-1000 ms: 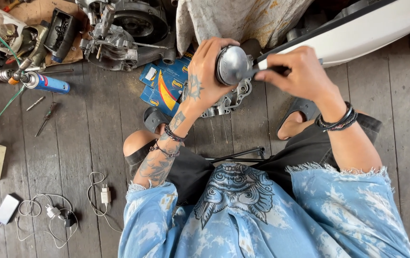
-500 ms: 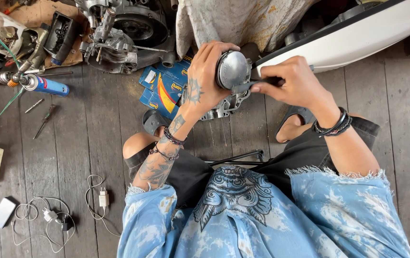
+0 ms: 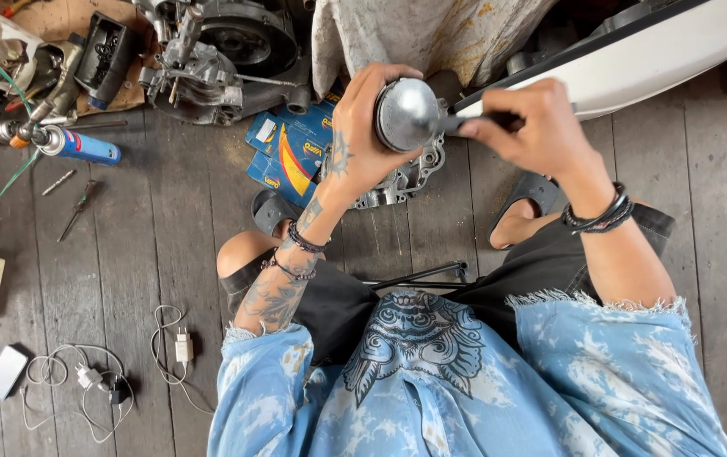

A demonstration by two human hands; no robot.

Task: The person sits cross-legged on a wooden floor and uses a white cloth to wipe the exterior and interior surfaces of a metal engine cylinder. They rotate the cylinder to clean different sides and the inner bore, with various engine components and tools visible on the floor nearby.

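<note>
My left hand [image 3: 362, 127] is wrapped around a round silver metal piston [image 3: 407, 112], its domed crown facing up towards me. My right hand [image 3: 528, 123] grips a thin dark tool [image 3: 475, 123] whose tip rests against the piston's right edge. Both hands are held above my knees. Under the piston on the floor lies a grey metal engine cover [image 3: 410, 178], partly hidden by my left hand.
Blue and yellow parts boxes [image 3: 289, 152] lie on the wooden plank floor [image 3: 169, 237]. An engine block [image 3: 220, 51] sits at the back, a blue spray can [image 3: 76, 145] and drill bits at left. Chargers and cables [image 3: 84, 372] lie at lower left. A white scooter panel [image 3: 634, 59] runs along the upper right.
My right hand has moved up and to the right, drawing the dark tool back across the piston's edge after a stroke down and left. My left hand tilted the piston slightly.
</note>
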